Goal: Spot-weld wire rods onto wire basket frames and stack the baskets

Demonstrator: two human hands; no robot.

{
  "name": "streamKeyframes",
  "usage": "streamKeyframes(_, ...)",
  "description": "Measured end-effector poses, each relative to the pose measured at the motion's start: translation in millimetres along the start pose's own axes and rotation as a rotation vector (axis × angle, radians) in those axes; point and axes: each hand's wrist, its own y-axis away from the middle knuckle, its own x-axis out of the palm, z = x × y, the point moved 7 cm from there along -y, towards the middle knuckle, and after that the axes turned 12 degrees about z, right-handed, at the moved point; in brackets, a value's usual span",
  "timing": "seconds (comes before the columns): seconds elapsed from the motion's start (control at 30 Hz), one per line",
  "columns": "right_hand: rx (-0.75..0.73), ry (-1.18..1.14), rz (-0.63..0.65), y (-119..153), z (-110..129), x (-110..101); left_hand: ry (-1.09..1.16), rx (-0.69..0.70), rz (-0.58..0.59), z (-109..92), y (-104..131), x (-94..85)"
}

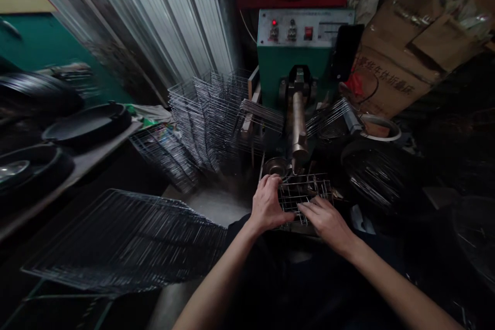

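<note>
A small wire grid [305,193] lies under the pointed tip of a metal rod [299,129] on a green machine [270,67]. My left hand [268,203] is at the grid's left side, its thumb stretched toward the middle and its fingertips at the far left corner, closed on the edge. My right hand [323,216] rests its fingers on the grid's near right part. Just behind my left hand's fingertips sits a small round metal dish [275,166].
Stacked wire racks [209,118] stand left of the machine, and a large pile of wire panels [131,242] lies at the lower left. Black round pans [88,126] sit on a left shelf. On the right are a dark basin [377,175] of wires and a cardboard box [406,56].
</note>
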Motion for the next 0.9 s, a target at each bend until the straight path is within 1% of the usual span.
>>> streamKeyframes(0.17,-0.011,-0.062,-0.019,0.0,-1.4,-1.6,-0.008,0.028,-0.017,-2.5,3.7,-1.1)
streamKeyframes(0.3,-0.018,-0.063,-0.034,3.7,-1.7,0.6,-0.029,0.055,-0.046,-6.9,7.3,-4.8)
streamKeyframes(0.4,-0.016,-0.049,-0.042,0.6,-6.5,1.7,-0.031,0.033,-0.053,-4.3,2.3,-6.9)
streamKeyframes(0.53,0.033,-0.008,-0.043,-10.0,-16.9,0.7,-0.028,0.013,-0.060,1.0,-10.8,-8.7)
streamKeyframes(0.63,0.046,-0.014,-0.035,-14.5,-20.1,-0.9,-0.017,0.000,-0.065,3.0,-16.5,-9.9)
streamKeyframes(0.9,0.009,-0.063,-0.073,-12.1,-15.8,-4.0,-0.022,-0.027,-0.050,2.6,-11.3,-12.4)
